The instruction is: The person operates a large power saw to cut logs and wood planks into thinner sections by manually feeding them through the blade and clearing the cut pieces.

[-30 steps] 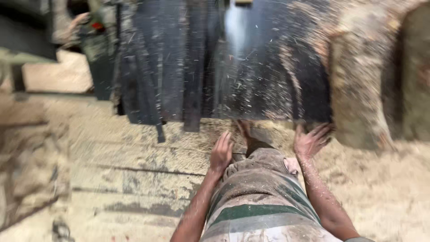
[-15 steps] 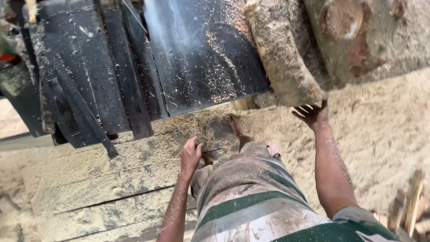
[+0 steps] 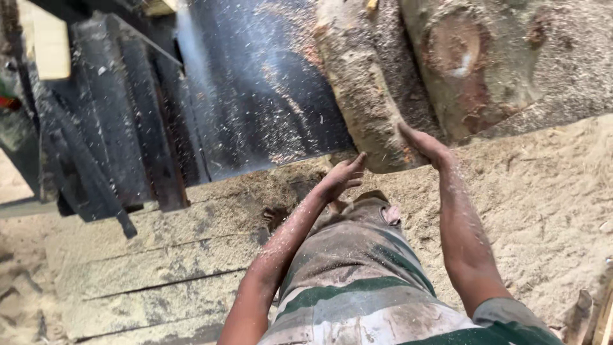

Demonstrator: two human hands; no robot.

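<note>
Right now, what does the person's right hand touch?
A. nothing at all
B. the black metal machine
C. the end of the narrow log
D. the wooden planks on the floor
C: the right hand lies flat against the lower end of the narrow log, with its fingers spread open on the bark.

The log (image 3: 364,96) under the right hand (image 3: 424,145) is rough, bark-covered wood. Beside the left hand (image 3: 341,179), the dark metal panel (image 3: 255,96) looks smooth, dusted with sawdust. Below the hands, the plank floor (image 3: 147,268) is coarse, matt wood.
</note>
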